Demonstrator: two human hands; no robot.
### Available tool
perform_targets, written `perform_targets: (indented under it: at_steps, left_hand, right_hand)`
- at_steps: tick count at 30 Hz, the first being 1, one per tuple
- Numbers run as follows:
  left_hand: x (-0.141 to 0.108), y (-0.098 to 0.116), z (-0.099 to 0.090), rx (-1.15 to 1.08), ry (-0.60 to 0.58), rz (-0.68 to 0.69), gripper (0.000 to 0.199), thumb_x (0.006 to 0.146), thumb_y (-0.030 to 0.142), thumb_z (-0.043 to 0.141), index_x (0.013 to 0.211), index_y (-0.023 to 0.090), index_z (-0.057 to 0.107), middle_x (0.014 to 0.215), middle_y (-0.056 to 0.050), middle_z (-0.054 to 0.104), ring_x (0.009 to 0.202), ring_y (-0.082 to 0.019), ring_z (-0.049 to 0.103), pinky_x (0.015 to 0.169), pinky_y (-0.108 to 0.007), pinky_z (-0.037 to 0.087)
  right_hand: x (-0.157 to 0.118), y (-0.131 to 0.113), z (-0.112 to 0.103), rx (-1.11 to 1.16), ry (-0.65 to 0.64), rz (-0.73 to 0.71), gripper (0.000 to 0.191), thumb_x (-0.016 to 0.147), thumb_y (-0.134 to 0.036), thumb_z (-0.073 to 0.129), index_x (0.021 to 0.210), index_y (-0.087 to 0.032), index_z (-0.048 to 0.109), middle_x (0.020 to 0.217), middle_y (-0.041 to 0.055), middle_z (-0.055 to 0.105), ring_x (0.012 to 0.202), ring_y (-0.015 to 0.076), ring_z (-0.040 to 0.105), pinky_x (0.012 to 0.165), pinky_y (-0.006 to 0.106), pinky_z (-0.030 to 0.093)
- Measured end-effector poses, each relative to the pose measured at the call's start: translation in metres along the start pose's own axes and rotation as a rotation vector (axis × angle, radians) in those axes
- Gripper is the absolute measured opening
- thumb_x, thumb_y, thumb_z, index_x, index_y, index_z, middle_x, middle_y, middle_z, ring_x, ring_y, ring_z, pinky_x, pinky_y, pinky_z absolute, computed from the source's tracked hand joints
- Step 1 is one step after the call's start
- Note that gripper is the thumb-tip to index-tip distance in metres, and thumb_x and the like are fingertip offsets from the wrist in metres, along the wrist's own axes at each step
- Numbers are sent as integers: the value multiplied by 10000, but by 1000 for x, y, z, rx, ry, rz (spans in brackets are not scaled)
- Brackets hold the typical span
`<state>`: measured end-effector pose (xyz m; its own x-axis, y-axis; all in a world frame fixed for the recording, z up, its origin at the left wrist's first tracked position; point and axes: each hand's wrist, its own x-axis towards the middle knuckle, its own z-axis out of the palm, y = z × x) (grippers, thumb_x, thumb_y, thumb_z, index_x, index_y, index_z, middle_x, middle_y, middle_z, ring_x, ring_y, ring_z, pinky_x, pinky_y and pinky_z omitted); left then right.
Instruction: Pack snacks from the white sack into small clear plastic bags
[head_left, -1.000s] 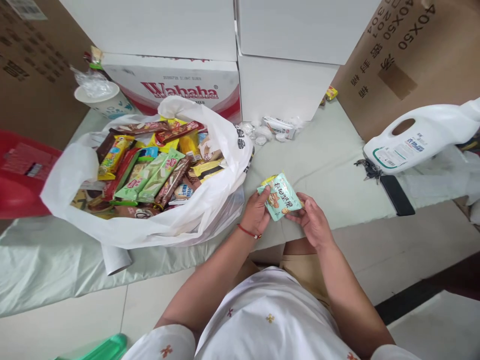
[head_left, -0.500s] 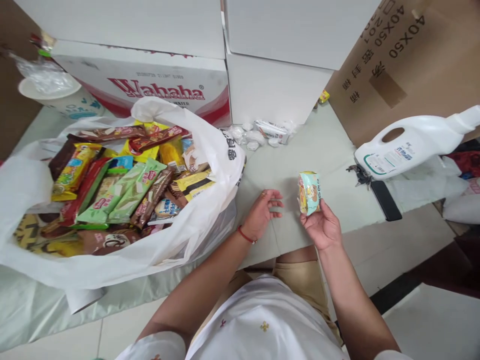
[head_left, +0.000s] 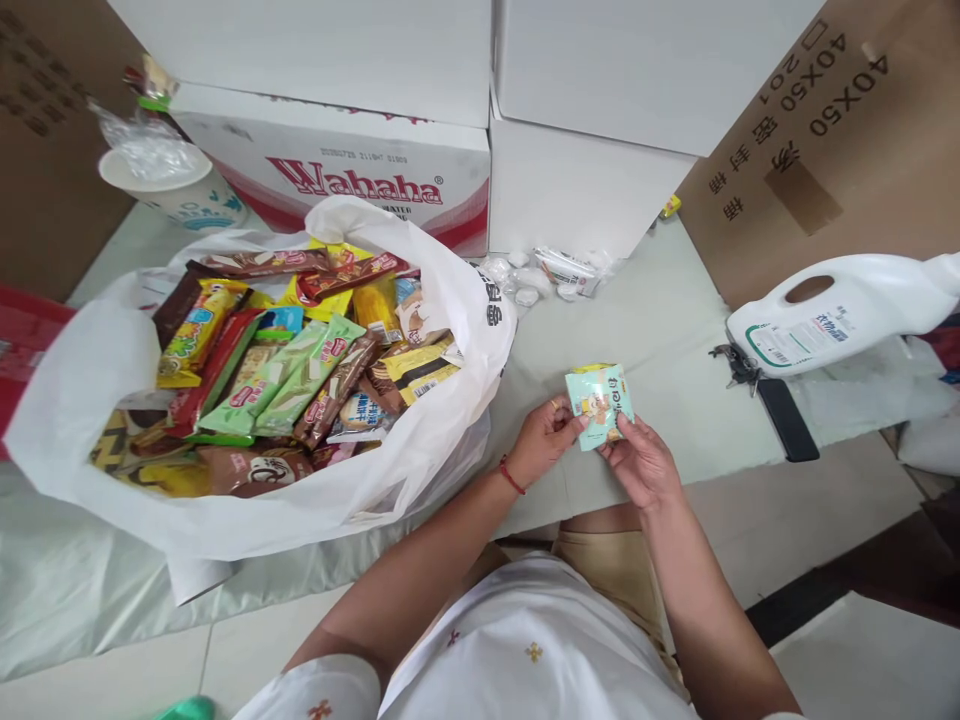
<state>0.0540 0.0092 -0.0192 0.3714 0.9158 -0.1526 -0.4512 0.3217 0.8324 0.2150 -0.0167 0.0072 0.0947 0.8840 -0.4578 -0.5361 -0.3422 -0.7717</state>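
A small mint-green snack packet [head_left: 598,403] with a cartoon print is held up above the table near its front edge. My left hand [head_left: 546,440], a red cord on its wrist, pinches the packet's left lower side. At the lower right corner my right hand [head_left: 642,458] grips it, thumb on the front, the other fingers behind. To the left, a white plastic bag [head_left: 480,310] stands wide open, full of wrapped snacks, among them green wafer packets [head_left: 289,385] and a yellow packet [head_left: 196,335].
A Wahaha carton [head_left: 360,185] and white boxes line the back. Small clear-wrapped pieces [head_left: 525,285] lie before them. A paper cup [head_left: 176,190] stands at back left. On the right are a white detergent bottle [head_left: 832,310], keys [head_left: 739,367], a black phone [head_left: 787,420] and a brown carton [head_left: 832,130].
My left hand has moved over and taken hold of the packet, which my right hand alone held before. The packet's printed face has turned toward me. The whole view has shifted slightly.
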Motion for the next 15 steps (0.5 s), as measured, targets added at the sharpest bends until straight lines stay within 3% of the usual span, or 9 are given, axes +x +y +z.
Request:
perform_targets:
  at_steps: [4, 8, 10, 12, 15]
  left_hand:
    - [-3, 10, -1, -72, -37, -44, 611, 866, 698, 604, 1087, 136, 693, 803, -57, 701, 509, -77, 406, 449, -235, 197]
    - [-2, 12, -3, -119, 11, -57, 530, 832, 642, 671, 1025, 149, 687, 794, -36, 659, 521, -69, 415, 455, -234, 183]
    - [-2, 10, -3, -123, 17, -65, 520, 819, 635, 690, 996, 146, 700, 794, -38, 648, 552, -78, 446, 472, -233, 214]
    - [-2, 8, -2, -120, 33, -55, 503, 800, 618, 722, 957, 140, 719, 798, -40, 639, 601, -91, 482, 506, -234, 271]
    - [-3, 4, -1, -126, 66, -37, 444, 770, 563, 772, 900, 140, 737, 805, -41, 639, 654, -106, 511, 573, -244, 346]
  right_hand:
    - [0, -6, -1, 219, -37, 26, 189, 867, -393, 706, 975, -239, 700, 847, 2, 721, 641, 133, 593, 591, 294, 533]
    - [-5, -8, 1, 281, -88, 7, 195, 870, -408, 648, 949, -234, 683, 704, -1, 614, 563, 131, 505, 549, 296, 521]
    - [-6, -7, 0, 269, -64, -22, 213, 876, -431, 640, 992, -261, 696, 783, 18, 667, 652, 158, 589, 605, 326, 558]
    - [-6, -7, -2, 249, -23, -37, 231, 889, -448, 641, 1057, -305, 710, 983, 29, 742, 846, 197, 685, 727, 391, 600]
    - [-4, -13, -14, 225, 17, -34, 271, 883, -448, 672, 1125, -334, 716, 1236, 22, 737, 1151, 255, 685, 921, 525, 587]
